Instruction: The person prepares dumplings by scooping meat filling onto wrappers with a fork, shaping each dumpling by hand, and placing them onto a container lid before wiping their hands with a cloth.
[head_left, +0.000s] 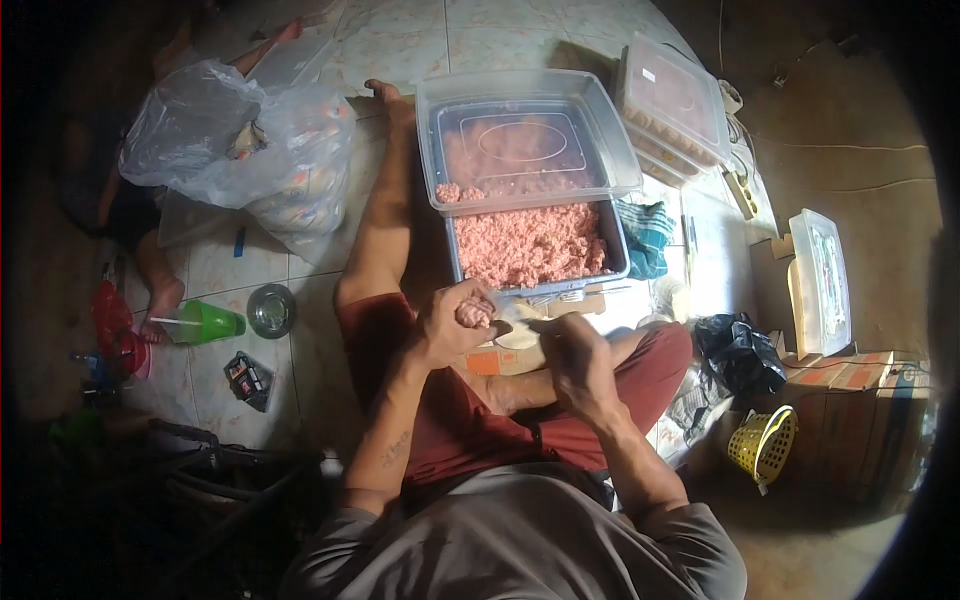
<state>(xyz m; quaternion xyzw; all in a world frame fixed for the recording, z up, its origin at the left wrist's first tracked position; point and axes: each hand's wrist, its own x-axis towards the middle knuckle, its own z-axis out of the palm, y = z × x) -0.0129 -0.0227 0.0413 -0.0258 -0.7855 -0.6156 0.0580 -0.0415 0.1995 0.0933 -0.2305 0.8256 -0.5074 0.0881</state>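
My left hand [447, 328] is closed around a clump of pink minced mixture [476, 312], which looks like ground meat. To its right my right hand [578, 362] is curled shut. A thin dark shape sticks out of it toward the left hand, too blurred to name. Between and below the hands lies a pale, roundish flat thing [518, 338]. Just beyond them stands a blue-grey tub [535, 290] full of the same pink mixture [530, 245]. A clear plastic bin [628, 180] rests over the tub's far part, with a few pink clumps at its near left corner.
A large plastic bag [240, 140] of packets sits at left, near another person's leg [160, 280]. A green cup [215, 320] and a glass ashtray [271, 310] are on the tiles. Lidded boxes [672, 100], a teal cloth [645, 240], a black bag [740, 352] and a yellow basket [763, 448] stand right.
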